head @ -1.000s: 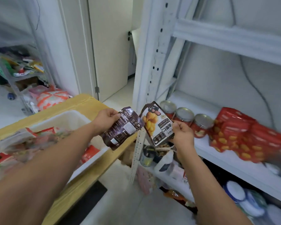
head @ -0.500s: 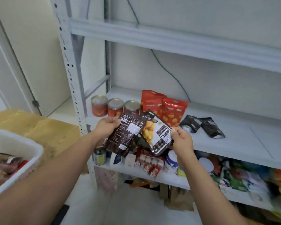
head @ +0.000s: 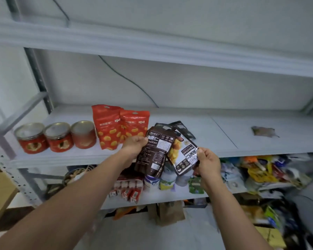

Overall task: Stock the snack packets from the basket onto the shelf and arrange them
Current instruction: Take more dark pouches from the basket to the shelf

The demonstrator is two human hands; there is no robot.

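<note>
- Three red cans (head: 59, 139) stood in a row at the left end of the middle shelf (head: 260, 147), just beside one another.
- Two red packets (head: 107, 129) stood upright right of the cans, the left one taller in view and slightly overlapping the other.
- The left hand (head: 134, 144) reached in front of the red packets. Its fingers were curled round the upper left edge of a brown packet (head: 154, 156), with the thumb on the printed face.
- The brown packet hung nearly upright in front of the shelf edge, its lower end over the lower shelf (head: 179, 197).
- Dark packets (head: 177, 125) lay flat on the middle shelf behind the held ones.
- A black packet (head: 181, 157) with yellow nuts on it was tilted, its print upside down and its left edge tucked behind the brown packet.
- The right hand (head: 207, 162) pinched the black packet's right edge between thumb and curled fingers.
- Jars, small red boxes and loose bags crowded the lower shelf, too blurred at the right to tell apart.
- A small brownish scrap (head: 264, 131), perhaps a flattened packet, lay alone on the middle shelf well to the right.
</note>
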